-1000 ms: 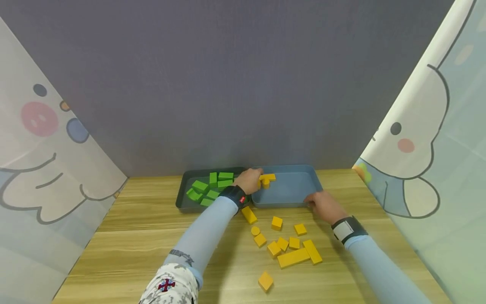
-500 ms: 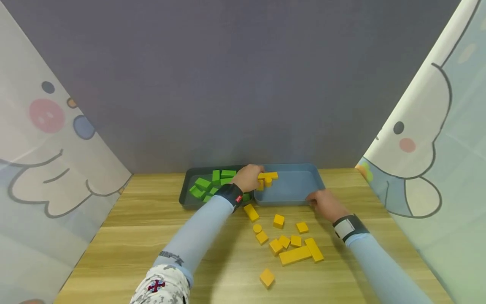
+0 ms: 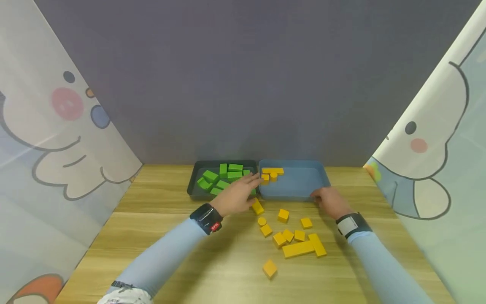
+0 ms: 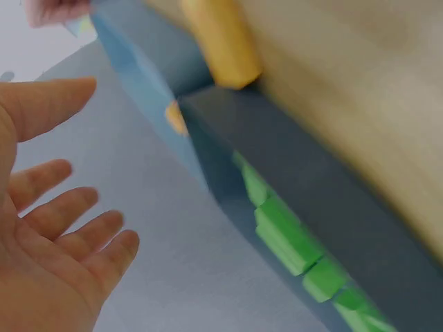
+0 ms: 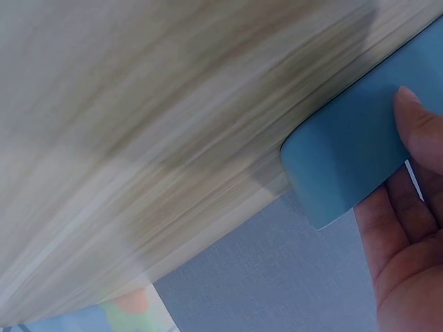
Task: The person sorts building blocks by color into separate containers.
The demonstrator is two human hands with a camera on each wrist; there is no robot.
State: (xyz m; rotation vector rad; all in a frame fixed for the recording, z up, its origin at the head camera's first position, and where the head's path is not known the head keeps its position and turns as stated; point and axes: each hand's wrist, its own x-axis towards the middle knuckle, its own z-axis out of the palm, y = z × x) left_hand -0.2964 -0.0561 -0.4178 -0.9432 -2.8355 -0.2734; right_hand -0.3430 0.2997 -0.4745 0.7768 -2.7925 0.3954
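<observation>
My left hand [image 3: 236, 196] hovers over the front right part of the dark green tray [image 3: 192, 191], fingers spread and holding nothing; the left wrist view shows the same empty hand [image 4: 48, 228]. Just beyond its fingertips, a yellow bar, a cube and a cylinder [image 3: 274, 177] lie in the left end of the blue tray [image 3: 292, 197]. Close to its thumb, a yellow rectangular block [image 3: 257, 207] lies on the table. My right hand [image 3: 331, 202] pinches the blue tray's wall [image 5: 346, 152] near the front right corner, thumb outside and fingers over the rim.
Several green blocks [image 3: 234, 176] fill the dark green tray. Loose yellow pieces lie in front of the trays, among them a long bar [image 3: 298, 249], a second bar [image 3: 317, 245] and a nearer cube [image 3: 270, 268]. A grey wall [image 3: 243, 84] rises behind.
My left hand has let go of the yellow bar, now lying in the blue tray, and drawn back toward me with fingers spread. The right hand stays on the tray; the view shifts slightly.
</observation>
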